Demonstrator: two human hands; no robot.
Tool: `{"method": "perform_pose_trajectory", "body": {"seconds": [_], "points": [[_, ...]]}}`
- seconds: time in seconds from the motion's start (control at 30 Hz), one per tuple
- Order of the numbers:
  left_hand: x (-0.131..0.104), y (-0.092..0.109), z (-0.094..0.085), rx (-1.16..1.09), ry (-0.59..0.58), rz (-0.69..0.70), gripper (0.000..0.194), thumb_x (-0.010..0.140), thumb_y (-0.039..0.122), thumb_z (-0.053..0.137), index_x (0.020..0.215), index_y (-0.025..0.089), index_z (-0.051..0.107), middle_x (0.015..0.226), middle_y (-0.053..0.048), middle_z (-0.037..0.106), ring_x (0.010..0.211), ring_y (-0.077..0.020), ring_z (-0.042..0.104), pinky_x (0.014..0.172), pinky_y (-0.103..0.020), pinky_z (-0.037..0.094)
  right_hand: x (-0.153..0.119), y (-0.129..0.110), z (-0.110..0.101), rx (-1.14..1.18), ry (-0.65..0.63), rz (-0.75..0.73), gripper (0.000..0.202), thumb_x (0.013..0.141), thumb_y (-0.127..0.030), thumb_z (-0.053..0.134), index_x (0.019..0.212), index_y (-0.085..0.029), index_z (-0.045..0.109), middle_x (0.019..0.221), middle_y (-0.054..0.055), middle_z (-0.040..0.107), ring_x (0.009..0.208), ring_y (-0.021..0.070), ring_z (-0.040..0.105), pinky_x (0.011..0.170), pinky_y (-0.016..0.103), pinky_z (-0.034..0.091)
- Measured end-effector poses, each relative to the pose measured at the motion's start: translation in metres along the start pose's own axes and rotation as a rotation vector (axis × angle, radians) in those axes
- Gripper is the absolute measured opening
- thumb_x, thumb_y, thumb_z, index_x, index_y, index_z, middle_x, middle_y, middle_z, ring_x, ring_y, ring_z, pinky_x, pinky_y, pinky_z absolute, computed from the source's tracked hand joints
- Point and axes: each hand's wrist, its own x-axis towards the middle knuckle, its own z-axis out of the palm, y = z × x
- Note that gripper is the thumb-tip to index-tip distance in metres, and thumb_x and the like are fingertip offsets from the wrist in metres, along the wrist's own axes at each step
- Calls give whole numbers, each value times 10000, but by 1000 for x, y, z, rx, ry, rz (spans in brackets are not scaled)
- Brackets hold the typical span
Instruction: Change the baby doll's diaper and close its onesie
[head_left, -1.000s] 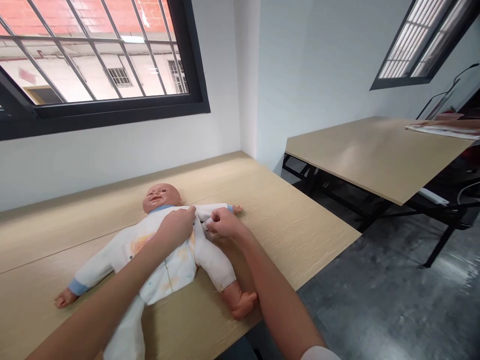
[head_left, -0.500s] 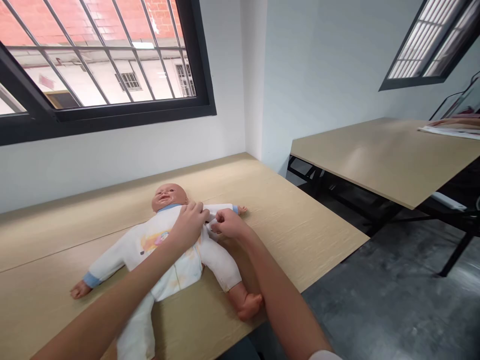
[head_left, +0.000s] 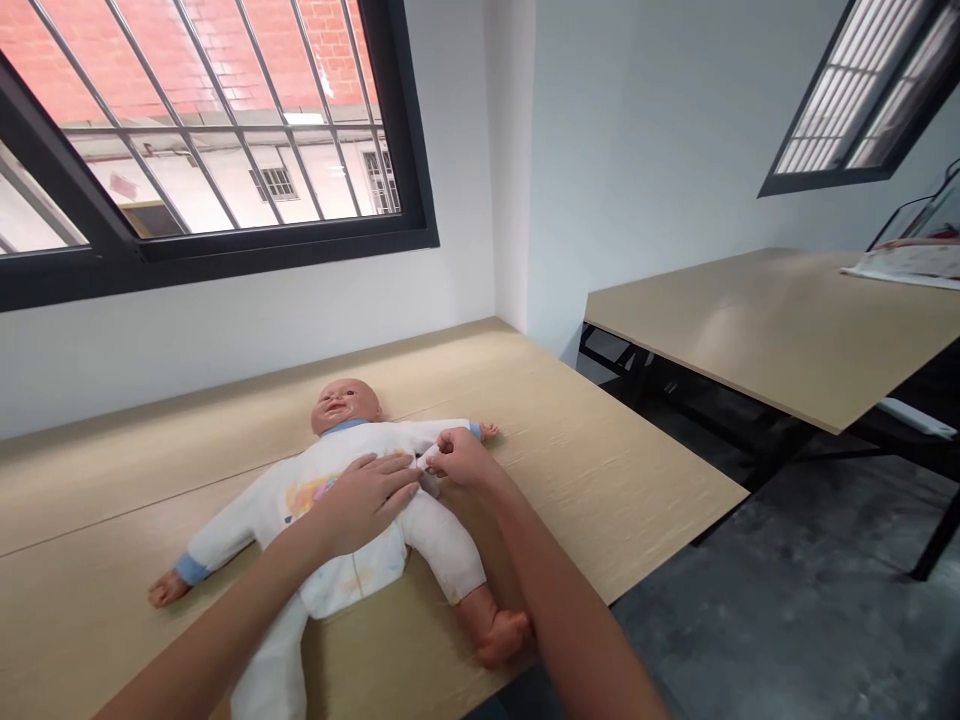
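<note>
A baby doll (head_left: 345, 405) lies on its back, dressed in a white suit (head_left: 442, 545) with blue cuffs and a coloured print on the chest. My left hand (head_left: 371, 500) rests flat on the doll's belly, its fingers stretched out. At the doll's side, just below its outstretched arm, my right hand (head_left: 457, 458) pinches a bit of white cloth or tie pulled out from the suit. The fingertips of the two hands are close together but apart.
The doll lies on a light wooden table (head_left: 585, 450) against a white wall. A barred window (head_left: 247, 130) is above. At the right stands a second wooden table (head_left: 750, 330) with folded cloth (head_left: 907, 262) at its far end.
My left hand has gone from bunched fingers near my right hand to lying flat, slightly lower on the belly. My right hand stays at the doll's side. The view has tilted up slightly.
</note>
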Motion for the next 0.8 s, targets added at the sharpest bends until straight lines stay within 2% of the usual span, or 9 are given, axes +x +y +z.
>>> {"method": "perform_pose_trajectory", "body": {"seconds": [0.07,0.13,0.3,0.47,0.67,0.8], "points": [[0,3,1,44,-13,-12,419,1052,351,256,1125,286,662,1230,-33,671,1285,-216,522,1060,-407,355,4,4,3,-21,18,-33,177,673,-145,607,679,-193,437,554,-60,505,555,103,509,536,212,396],[2,5,3,82,-26,-28,426,1052,340,260,1103,281,679,1238,-41,669,1309,-220,503,1070,-423,340,6,8,7,-68,43,-91,140,689,-154,614,688,-180,476,585,-53,518,583,101,506,554,211,392],[5,7,7,112,-4,-42,417,1046,329,297,1116,281,705,1250,-53,663,1291,-239,502,1087,-472,310,10,12,20,-175,82,-131,71,737,-178,629,722,-160,562,657,-30,569,637,103,498,583,211,382],[2,11,9,57,51,-72,392,1031,331,352,1048,269,739,1169,-59,673,1199,-245,536,1061,-464,359,9,11,34,-186,160,-104,114,734,-204,671,686,-168,574,666,-4,593,641,125,500,581,244,383],[3,18,18,56,188,-158,296,953,261,464,939,226,758,1397,-109,539,1230,-299,508,1075,-503,392,4,1,39,-123,51,-94,171,776,-201,618,607,-183,598,606,10,604,565,127,495,545,256,385],[2,18,22,-11,302,-234,278,945,295,482,889,260,752,1287,-90,617,1158,-293,563,1024,-482,464,5,1,39,58,-3,0,178,793,-303,620,663,-185,650,533,-18,551,466,107,423,480,248,327]]}}
